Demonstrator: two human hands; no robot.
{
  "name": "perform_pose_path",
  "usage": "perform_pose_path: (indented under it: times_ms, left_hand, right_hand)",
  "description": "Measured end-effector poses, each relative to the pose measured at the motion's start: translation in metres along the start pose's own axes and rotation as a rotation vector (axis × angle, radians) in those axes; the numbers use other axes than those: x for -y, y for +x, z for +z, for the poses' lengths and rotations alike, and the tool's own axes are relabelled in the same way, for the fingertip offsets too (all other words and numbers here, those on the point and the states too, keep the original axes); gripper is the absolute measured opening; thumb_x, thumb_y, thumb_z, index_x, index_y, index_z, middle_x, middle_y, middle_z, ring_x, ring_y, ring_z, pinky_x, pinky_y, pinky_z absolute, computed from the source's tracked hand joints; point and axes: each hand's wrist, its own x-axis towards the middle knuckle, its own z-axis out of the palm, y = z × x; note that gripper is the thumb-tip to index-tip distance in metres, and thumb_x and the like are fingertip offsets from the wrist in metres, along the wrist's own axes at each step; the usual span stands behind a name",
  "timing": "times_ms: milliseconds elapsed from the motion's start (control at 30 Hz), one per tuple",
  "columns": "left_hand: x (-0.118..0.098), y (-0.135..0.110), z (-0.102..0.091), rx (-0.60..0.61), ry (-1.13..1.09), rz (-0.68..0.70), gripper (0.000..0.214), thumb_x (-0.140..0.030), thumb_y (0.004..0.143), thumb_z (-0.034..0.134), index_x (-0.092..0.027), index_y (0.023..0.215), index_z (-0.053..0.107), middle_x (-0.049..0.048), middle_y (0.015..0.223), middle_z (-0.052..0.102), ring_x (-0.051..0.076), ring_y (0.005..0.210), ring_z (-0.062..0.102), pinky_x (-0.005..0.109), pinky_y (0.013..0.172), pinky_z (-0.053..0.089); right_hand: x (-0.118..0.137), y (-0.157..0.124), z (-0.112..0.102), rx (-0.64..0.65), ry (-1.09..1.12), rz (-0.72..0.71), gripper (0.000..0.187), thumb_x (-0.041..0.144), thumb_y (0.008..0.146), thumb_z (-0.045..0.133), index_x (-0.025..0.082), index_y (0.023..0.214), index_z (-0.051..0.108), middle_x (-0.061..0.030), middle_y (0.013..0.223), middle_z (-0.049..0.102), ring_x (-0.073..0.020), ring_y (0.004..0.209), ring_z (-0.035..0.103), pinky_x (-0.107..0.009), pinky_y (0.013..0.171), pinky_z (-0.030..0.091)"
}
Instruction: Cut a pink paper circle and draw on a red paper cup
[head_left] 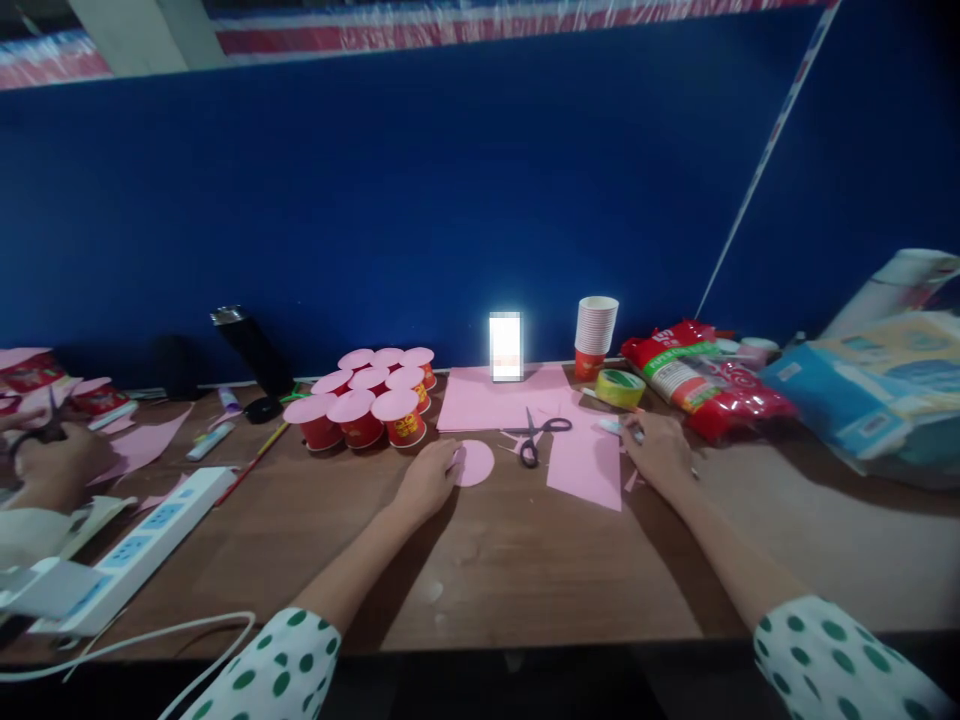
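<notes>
Left fingers pinch a pink disc from the left, right fingers a tube.

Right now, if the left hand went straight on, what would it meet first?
First, the round pink paper disc; beyond it, probably the large pink paper sheet, though depth is unclear.

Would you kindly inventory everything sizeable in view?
Topped cups: nine, red-pink, left-centre
Disc: one, pink, centre
Paper: several, pink, centre, left
Scissors: two, dark, centre, far left
Screen: one, white, back
Cup stack: one, red-white, back
Tape: one, yellow-green, right
Bag: one, red, right
Pack: one, blue, far right
Flask: one, black, left
Power strip: one, white, left
Partition: one, blue, back
Table: one, brown, beneath
Co-worker's hand: one, far left
Left hand: one, bare, by disc
Right hand: one, bare, right
</notes>
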Motion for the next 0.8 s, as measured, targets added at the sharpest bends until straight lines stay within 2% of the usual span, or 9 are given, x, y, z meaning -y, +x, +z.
perform_pose_path:
  times_ms: [133,233,300,367,433,467,533,667,800]
  left_hand:
    - [0.001,-0.004,-0.006,-0.03,-0.128,-0.011,0.036,-0.013,0.077,0.052,-0.016,0.111,0.064,0.0121,0.116,0.066,0.024,0.109,0.059,0.042,0.099,0.044]
    - [-0.003,-0.005,-0.009,-0.088,-0.299,-0.078,0.036,-0.008,0.071,0.055,-0.016,0.103,0.067,0.0107,0.108,0.066,0.023,0.103,0.06,0.042,0.097,0.045]
    - [-0.009,-0.002,-0.009,-0.137,-0.523,-0.201,0.036,-0.008,0.068,0.059,-0.015,0.103,0.067,0.0094,0.104,0.066,0.022,0.095,0.062,0.042,0.093,0.047]
    - [-0.016,0.005,-0.007,-0.159,-0.882,-0.361,0.037,-0.011,0.064,0.067,-0.014,0.101,0.067,0.0083,0.098,0.068,0.02,0.089,0.063,0.039,0.089,0.048]
    - [-0.023,0.016,-0.006,-0.181,-1.008,-0.401,0.042,-0.015,0.064,0.071,-0.013,0.105,0.064,0.0058,0.092,0.068,0.017,0.087,0.063,0.033,0.085,0.05]
    - [-0.027,0.021,-0.005,-0.214,-1.219,-0.49,0.047,-0.012,0.059,0.075,-0.012,0.104,0.063,0.0043,0.085,0.067,0.015,0.083,0.063,0.03,0.081,0.05]
    - [-0.033,0.03,-0.003,-0.224,-1.325,-0.52,0.053,-0.015,0.058,0.078,-0.013,0.108,0.061,0.0017,0.081,0.065,0.012,0.074,0.063,0.026,0.073,0.051]
    - [-0.04,0.036,0.004,-0.242,-1.435,-0.564,0.052,-0.019,0.061,0.078,-0.015,0.109,0.059,0.0022,0.086,0.064,0.009,0.072,0.062,0.021,0.064,0.05]
    - [-0.045,0.031,0.014,-0.236,-1.495,-0.607,0.048,-0.02,0.062,0.079,-0.015,0.106,0.059,0.0029,0.085,0.064,0.01,0.071,0.063,0.019,0.059,0.049]
  right_hand:
    - [0.012,-0.002,-0.011,0.012,0.118,-0.025,0.018,0.027,0.077,0.052,0.016,0.085,0.064,-0.0142,0.095,0.067,-0.03,0.098,0.055,-0.045,0.092,0.038]
    - [0.037,-0.008,-0.013,0.076,0.26,-0.048,0.023,0.029,0.078,0.054,0.015,0.092,0.065,-0.0149,0.1,0.067,-0.0308,0.102,0.056,-0.047,0.095,0.037]
    - [0.061,-0.014,-0.01,0.155,0.38,-0.067,0.026,0.029,0.079,0.054,0.016,0.099,0.064,-0.0131,0.105,0.067,-0.0285,0.102,0.057,-0.044,0.092,0.041]
    - [0.089,-0.019,-0.003,0.275,0.515,-0.085,0.027,0.031,0.081,0.054,0.018,0.103,0.063,-0.0096,0.1,0.069,-0.0234,0.089,0.062,-0.037,0.08,0.048]
    - [0.115,-0.022,0.004,0.382,0.642,-0.082,0.026,0.033,0.082,0.056,0.019,0.103,0.064,-0.0064,0.093,0.07,-0.0202,0.081,0.064,-0.032,0.072,0.05]
    - [0.126,-0.022,0.008,0.413,0.697,-0.069,0.028,0.035,0.083,0.055,0.02,0.104,0.064,-0.0059,0.091,0.07,-0.0195,0.08,0.064,-0.031,0.071,0.051]
    - [0.141,-0.02,0.014,0.452,0.789,-0.029,0.029,0.038,0.083,0.055,0.019,0.103,0.065,-0.0054,0.087,0.07,-0.0188,0.076,0.064,-0.03,0.068,0.05]
    - [0.145,-0.02,0.024,0.484,0.936,0.095,0.026,0.041,0.08,0.058,0.017,0.086,0.063,-0.0018,0.068,0.065,-0.0146,0.056,0.058,-0.026,0.052,0.045]
    - [0.134,-0.024,0.032,0.505,1.049,0.238,0.031,0.049,0.078,0.057,0.018,0.077,0.057,0.0025,0.055,0.056,-0.0087,0.04,0.043,-0.02,0.036,0.03]
